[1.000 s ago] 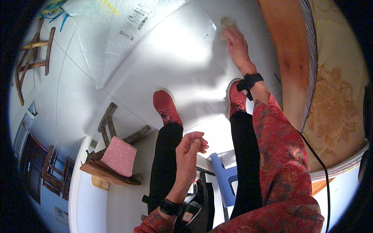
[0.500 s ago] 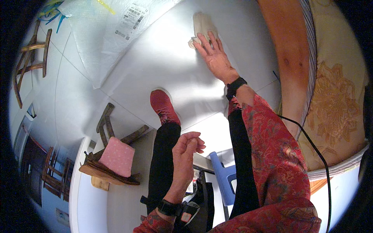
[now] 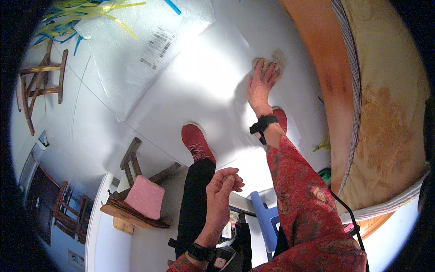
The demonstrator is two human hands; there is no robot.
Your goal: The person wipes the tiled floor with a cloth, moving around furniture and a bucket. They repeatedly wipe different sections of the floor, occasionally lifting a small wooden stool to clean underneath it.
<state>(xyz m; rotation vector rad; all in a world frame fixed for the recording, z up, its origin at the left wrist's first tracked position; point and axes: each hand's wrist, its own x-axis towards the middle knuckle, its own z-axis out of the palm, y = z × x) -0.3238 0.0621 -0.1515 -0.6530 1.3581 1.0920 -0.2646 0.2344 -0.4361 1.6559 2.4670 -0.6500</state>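
My right hand (image 3: 259, 93) reaches forward to the pale floor. Its fingers bear down on a bunched beige cloth (image 3: 277, 61) and hold it against the tiles. Part of the cloth is hidden under the fingertips. My left hand (image 3: 221, 192) hangs over the gap between my legs, loosely closed, with nothing visible in it. Below it, the red shoe (image 3: 195, 139) on my left foot rests on the floor. The other red shoe (image 3: 280, 119) is partly covered by my right forearm.
Bubble wrap (image 3: 136, 59) with a label spreads across the floor ahead, near yellow and blue strips (image 3: 63, 20). Left stands a wooden stool with a pink cushion (image 3: 145, 197). A wooden bed frame (image 3: 333, 90) runs along the right. A blue plastic piece (image 3: 264, 220) is near my right leg.
My right hand has moved the cloth to the right and back toward me, and the cloth is more bunched. My left hand keeps its curled shape. The whole view has shifted slightly.
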